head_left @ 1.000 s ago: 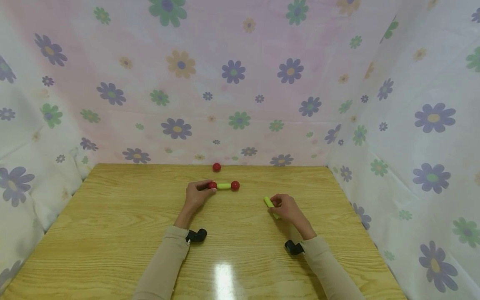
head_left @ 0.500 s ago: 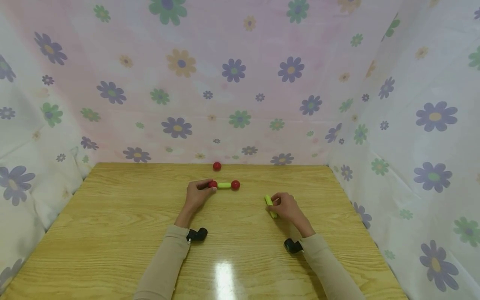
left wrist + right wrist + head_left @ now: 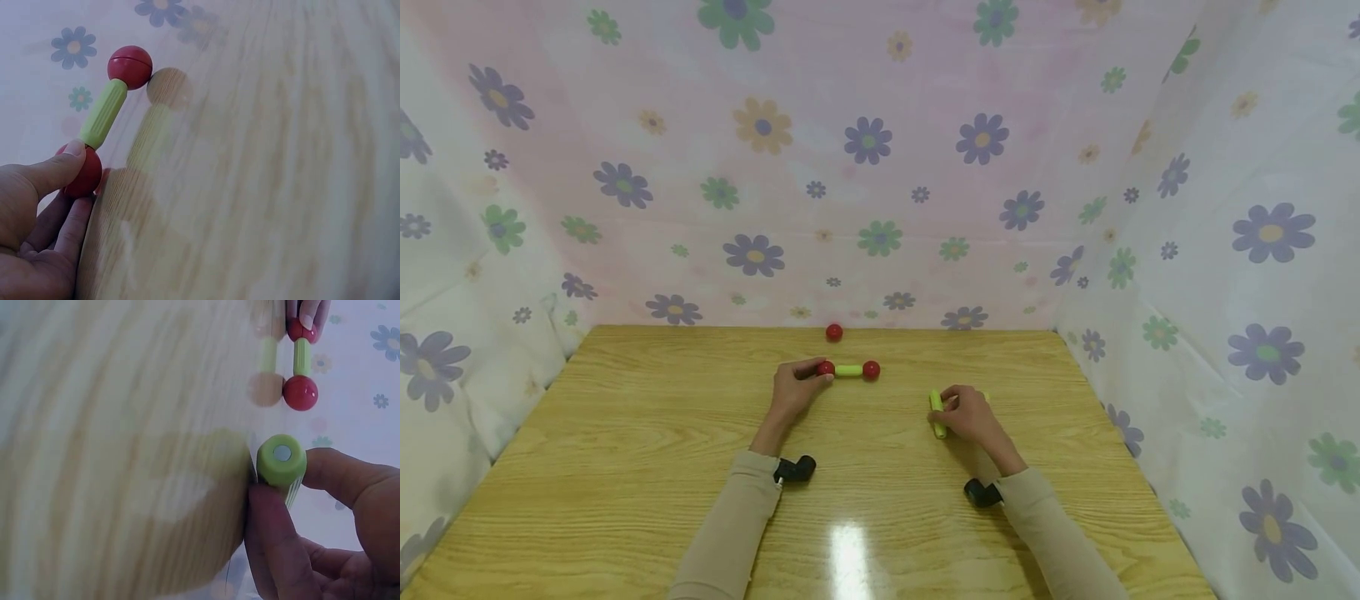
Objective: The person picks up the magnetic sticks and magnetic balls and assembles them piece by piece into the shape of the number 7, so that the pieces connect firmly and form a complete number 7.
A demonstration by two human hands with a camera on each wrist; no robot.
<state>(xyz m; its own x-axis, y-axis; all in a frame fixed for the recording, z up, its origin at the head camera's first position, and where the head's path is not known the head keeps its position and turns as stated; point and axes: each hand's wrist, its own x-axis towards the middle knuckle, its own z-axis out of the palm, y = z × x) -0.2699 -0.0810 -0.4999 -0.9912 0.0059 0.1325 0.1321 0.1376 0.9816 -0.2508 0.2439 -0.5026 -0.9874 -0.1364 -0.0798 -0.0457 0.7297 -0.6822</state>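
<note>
The left hand [image 3: 793, 393] holds a red ball [image 3: 86, 176] between its thumb and fingers, low down by the wooden table [image 3: 625, 467]. That ball is stuck on one end of a ridged green stick [image 3: 849, 371], and a second red ball [image 3: 871, 369] is on the other end, so it looks like a little dumbbell lying flat. The right hand [image 3: 972, 417] is on the other side, a bit nearer to the person, and its thumb and fingers pinch another green stick [image 3: 937, 414]. That stick has a round grey spot [image 3: 282, 453] on its end, and it is apart from the dumbbell. A bit of something light green [image 3: 987, 397] peeks out just past the right hand, but most of it is hidden. A third red ball [image 3: 834, 332] sits alone near the back edge of the table. The person wears tan sleeves [image 3: 722, 525], with a black camera [image 3: 796, 469] by the left wrist. Flowery cloth [image 3: 820, 225] hangs behind and at both sides.
</note>
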